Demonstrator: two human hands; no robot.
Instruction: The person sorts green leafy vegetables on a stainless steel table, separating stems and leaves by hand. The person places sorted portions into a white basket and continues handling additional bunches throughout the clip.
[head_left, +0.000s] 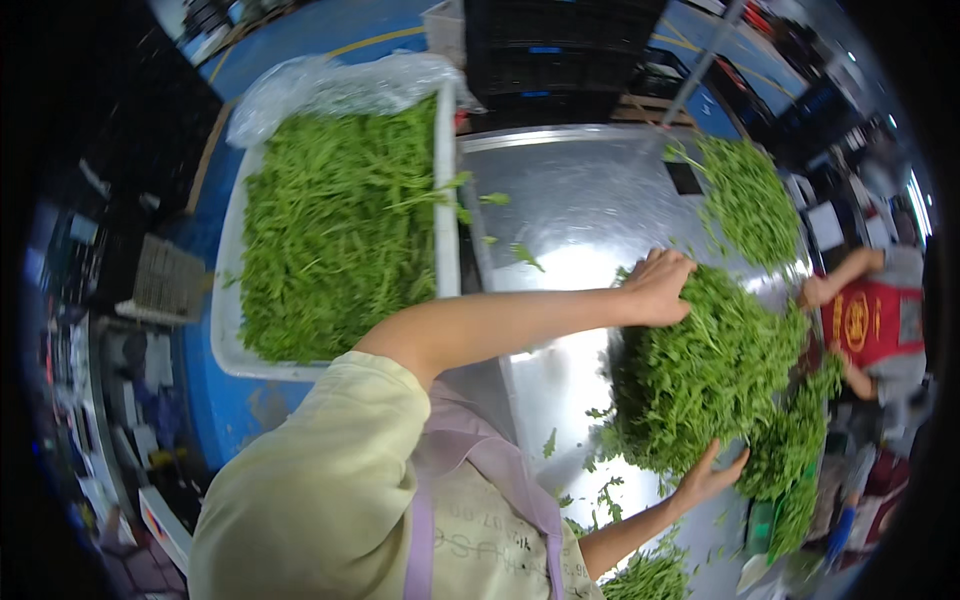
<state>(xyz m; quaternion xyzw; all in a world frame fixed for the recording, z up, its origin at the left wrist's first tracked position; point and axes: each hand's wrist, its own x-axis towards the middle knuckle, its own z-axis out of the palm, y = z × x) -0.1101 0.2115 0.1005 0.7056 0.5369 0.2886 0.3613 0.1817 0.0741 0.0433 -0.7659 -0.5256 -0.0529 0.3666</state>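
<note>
A large heap of leafy greens (712, 360) with lobed leaves lies on the stainless steel table (555, 180) before me. My left hand (660, 289) reaches across to the heap's far left edge, its fingers curled into the leaves. At the near edge, my right hand (709, 476) has thumb and fingers spread, touching or close to the leaves; no greens show between them. Loose leaves (607, 499) are scattered along the near side. A smaller pile of greens (787, 442) adjoins the heap on the right.
A white crate (447, 255) full of greens, with clear plastic film (345, 82) over its far end, stands left of the table. Another greens pile (750, 199) lies at the far right. A co-worker in a red apron (874, 319) stands across. Black crates (562, 60) are stacked behind.
</note>
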